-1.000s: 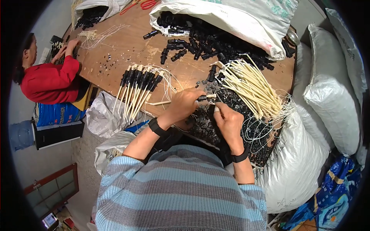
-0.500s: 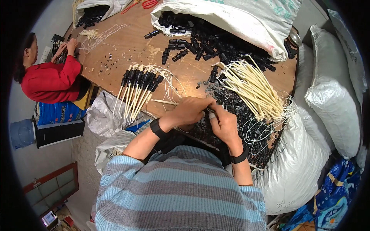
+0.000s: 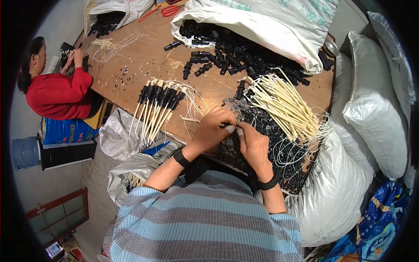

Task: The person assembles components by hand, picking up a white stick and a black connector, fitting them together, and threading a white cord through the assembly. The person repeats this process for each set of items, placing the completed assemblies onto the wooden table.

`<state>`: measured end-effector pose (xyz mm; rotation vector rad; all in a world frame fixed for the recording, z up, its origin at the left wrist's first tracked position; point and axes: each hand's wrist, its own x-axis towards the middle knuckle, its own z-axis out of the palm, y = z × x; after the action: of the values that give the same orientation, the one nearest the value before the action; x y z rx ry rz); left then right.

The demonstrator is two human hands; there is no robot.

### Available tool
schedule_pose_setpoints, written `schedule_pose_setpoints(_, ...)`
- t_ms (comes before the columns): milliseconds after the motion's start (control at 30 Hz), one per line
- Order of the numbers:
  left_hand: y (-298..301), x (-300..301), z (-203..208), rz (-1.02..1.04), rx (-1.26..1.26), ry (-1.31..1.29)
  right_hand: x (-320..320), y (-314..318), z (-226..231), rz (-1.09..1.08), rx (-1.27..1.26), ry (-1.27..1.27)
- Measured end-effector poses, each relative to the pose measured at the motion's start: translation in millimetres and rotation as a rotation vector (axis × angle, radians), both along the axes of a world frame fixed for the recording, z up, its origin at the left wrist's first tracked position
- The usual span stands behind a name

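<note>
My left hand (image 3: pixel 214 125) is closed over the pile of small black pieces, and a thin cream tube (image 3: pixel 190 119) sticks out of it to the left. Against its fingertips press the pinched thumb and fingers of my right hand (image 3: pixel 254 146); what they grip is too small and hidden to name. Beneath both hands spreads the heap of tiny black parts (image 3: pixel 279 150). To the right of it lies a bundle of cream tubes (image 3: pixel 283 102) with loose white cords. On the left, several cream tubes with black connectors (image 3: pixel 159 96) lie in a row at the table edge.
A white woven sack (image 3: pixel 262 26) spills black connectors (image 3: pixel 222 50) across the back of the table (image 3: pixel 131 83). Red scissors (image 3: pixel 169 11) lie at the far edge. A person in a red top (image 3: pixel 59 94) works at the left. Full white sacks (image 3: pixel 375 100) stand on the right.
My left hand has tilted more upright, and the cream tube has shifted right with it. My right hand stays pinched against it. My view has moved slightly.
</note>
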<state>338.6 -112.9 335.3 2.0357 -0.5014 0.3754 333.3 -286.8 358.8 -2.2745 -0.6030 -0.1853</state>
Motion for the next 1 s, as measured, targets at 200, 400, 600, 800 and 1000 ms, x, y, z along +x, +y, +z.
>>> schedule_pose_setpoints(200, 3, 2, 12, 0.024, -0.162, 0.262, -1, -3, -3, -0.014, -0.027, 0.019)
schedule_pose_setpoints(400, 11, -1, 7, -0.074, -0.144, -0.05, -5, -3, -12, 0.096, 0.228, 0.167)
schedule_pose_setpoints(600, 16, -9, 4, -0.154, -0.37, 0.246, 0, -5, -14, 0.145, 0.369, 0.434)
schedule_pose_setpoints(800, 7, 29, -20, 0.225, 0.04, 0.43, -1, -12, -30, -0.141, 0.269, 0.396)
schedule_pose_setpoints(1000, 19, 51, -56, 0.263, 0.082, 0.217, 0, -20, -33, -0.3, 0.359, 0.528)
